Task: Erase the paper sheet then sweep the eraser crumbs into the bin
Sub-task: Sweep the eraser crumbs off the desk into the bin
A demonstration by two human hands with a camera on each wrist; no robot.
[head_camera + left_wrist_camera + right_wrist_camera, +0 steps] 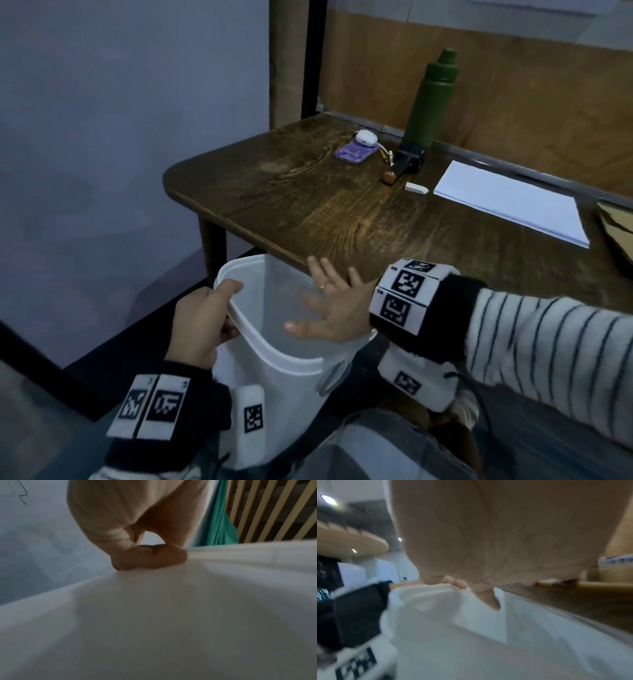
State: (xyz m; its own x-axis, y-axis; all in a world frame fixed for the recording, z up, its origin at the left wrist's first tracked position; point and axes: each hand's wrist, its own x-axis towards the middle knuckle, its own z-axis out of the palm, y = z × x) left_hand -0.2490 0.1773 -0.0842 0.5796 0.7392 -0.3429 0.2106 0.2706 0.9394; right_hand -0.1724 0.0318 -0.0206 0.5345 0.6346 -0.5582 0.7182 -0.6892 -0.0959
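Note:
A translucent white bin (pixel 274 349) is held just below the front edge of the dark wooden table (pixel 308 205). My left hand (pixel 205 318) grips its near-left rim, thumb over the lip; the left wrist view shows the fingers (pixel 149 558) curled on the bin wall (pixel 171 615). My right hand (pixel 329 308) hovers open over the bin's mouth with fingers spread, beside the table edge. In the right wrist view the palm (pixel 505 540) is blurred above the bin (pixel 436 615). A white eraser (pixel 416 188) lies on the table beside the white paper sheet (pixel 507 202).
At the back of the table stand a green bottle (pixel 433 99), a black tool (pixel 407 162), a purple phone (pixel 352 152) and a white earbud case (pixel 365 137). Brown cardboard (pixel 616 226) lies at the right edge. A wooden panel backs the table.

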